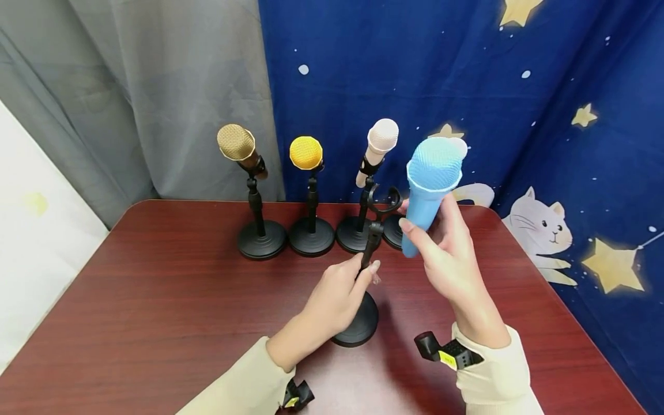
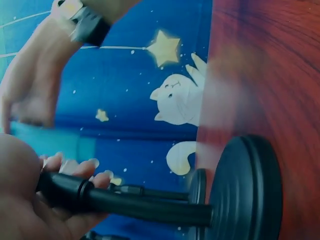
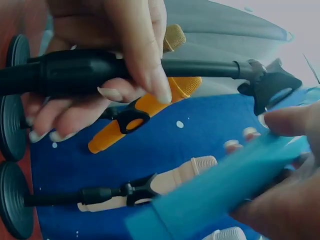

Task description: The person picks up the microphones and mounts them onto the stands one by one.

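Note:
My left hand (image 1: 334, 297) grips the pole of a black microphone stand (image 1: 357, 325), whose round base is low and near the table top. At the top of that stand is an empty C-shaped clip (image 1: 381, 202), tilted to the right. My right hand (image 1: 459, 268) holds a light blue microphone (image 1: 433, 173) by its handle, head up, just right of the clip and apart from it. In the right wrist view the blue microphone (image 3: 205, 195) slants below the stand's pole (image 3: 200, 68), with fingers and thumb around the handle.
Along the table's back edge stand several black stands bearing microphones: a gold one (image 1: 236, 143), a yellow one (image 1: 306, 153), a white one (image 1: 383, 136), and another mostly hidden behind the blue microphone. Grey and blue curtains (image 1: 353, 69) hang behind the dark red table (image 1: 181, 300).

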Tool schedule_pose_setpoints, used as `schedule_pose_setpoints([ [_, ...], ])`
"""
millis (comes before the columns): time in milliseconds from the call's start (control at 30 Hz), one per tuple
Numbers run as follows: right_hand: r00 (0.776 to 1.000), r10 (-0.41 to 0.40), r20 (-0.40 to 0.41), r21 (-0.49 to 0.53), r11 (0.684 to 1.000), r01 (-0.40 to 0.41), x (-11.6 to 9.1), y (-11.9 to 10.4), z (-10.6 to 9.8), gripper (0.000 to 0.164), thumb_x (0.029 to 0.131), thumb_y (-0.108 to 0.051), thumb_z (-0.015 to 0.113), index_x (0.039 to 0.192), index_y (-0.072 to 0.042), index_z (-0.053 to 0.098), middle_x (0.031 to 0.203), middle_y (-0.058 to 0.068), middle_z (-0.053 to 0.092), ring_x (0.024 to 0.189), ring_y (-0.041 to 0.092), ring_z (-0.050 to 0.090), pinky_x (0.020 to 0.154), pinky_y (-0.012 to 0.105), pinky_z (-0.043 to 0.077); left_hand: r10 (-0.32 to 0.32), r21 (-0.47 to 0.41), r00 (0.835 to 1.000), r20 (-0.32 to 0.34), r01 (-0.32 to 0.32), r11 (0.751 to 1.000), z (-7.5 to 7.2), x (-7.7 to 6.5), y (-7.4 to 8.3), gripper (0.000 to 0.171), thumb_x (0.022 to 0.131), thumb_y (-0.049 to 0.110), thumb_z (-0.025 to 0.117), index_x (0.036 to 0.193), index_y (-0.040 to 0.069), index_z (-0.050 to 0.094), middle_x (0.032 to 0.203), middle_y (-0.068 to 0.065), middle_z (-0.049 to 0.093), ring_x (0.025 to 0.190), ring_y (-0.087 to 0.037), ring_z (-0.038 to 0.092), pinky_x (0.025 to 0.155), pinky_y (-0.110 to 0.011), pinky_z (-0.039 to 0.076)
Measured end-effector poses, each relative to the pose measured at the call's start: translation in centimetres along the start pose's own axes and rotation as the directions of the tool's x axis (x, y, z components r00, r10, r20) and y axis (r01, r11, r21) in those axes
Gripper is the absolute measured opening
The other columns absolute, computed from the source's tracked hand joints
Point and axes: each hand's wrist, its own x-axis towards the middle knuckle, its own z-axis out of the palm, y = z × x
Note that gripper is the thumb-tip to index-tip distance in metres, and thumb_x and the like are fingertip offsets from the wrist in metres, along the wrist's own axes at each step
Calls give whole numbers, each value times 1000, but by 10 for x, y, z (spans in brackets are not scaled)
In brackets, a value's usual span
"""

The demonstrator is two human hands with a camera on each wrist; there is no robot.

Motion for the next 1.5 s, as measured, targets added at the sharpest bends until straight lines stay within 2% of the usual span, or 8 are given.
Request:
schedule_pose_setpoints([
  [167,996,-71,-58,212,974,81,13,-6,10,39,87,13,42,120,-5,53,105,-2,58,102,18,54,95,27,42,7,22,999,-41,-6,1000,5,-2,2,27,106,35,52,91,19,67,84,7,73,75,-5,62,67,-22,50],
  [433,959,-250,-133,294,914,279,41,-12,21,22,96,3,53,110,-13,58,100,-4,58,92,14,56,88,28,45,-2,54,998,-64,6,999,6,-4,2,28,105,37,54,88,19,68,77,11,68,68,-5,56,62,-21,46],
  [767,936,-270,-225,267,907,325,53,-22,34,48,96,-1,64,143,-7,53,106,-1,69,106,25,65,99,32,50,38,98,998,-50,-33,995,10,-3,1,27,107,33,52,90,17,65,80,4,72,68,-7,60,60,-21,47],
  [1000,945,-304,-120,437,839,325,50,-20,41,27,95,1,45,120,-5,55,102,0,71,102,21,67,102,35,47,37,111,999,-39,-33,993,9,-3,2,26,107,33,51,90,17,63,77,3,70,67,-8,60,60,-22,47],
  [1100,922,-369,-122,349,853,387,49,-16,45,19,98,-16,53,114,-6,58,99,-2,69,97,19,65,96,31,48,47,112,998,-42,-42,993,9,-3,2,24,106,31,54,89,16,62,76,3,70,66,-8,59,59,-21,47],
  [1233,889,-453,-71,113,882,458,49,-12,46,62,84,-46,80,113,4,60,103,1,69,100,18,63,94,29,49,74,114,996,-42,-69,991,8,-4,1,23,106,29,54,88,16,61,74,5,68,64,-6,58,58,-21,47],
  [1333,879,-476,-35,-41,879,474,49,-9,44,72,71,-32,92,118,10,57,107,11,69,101,14,61,91,27,49,78,111,997,-27,-75,991,7,-3,0,25,107,31,51,89,16,61,75,6,68,63,-6,57,59,-20,46],
  [1500,877,-479,-51,-111,875,471,49,-8,45,61,71,-6,84,122,10,55,108,24,67,103,15,62,95,28,50,26,89,1000,-12,-25,996,5,-4,1,24,107,34,50,98,16,62,79,7,69,64,-6,55,58,-20,44],
])
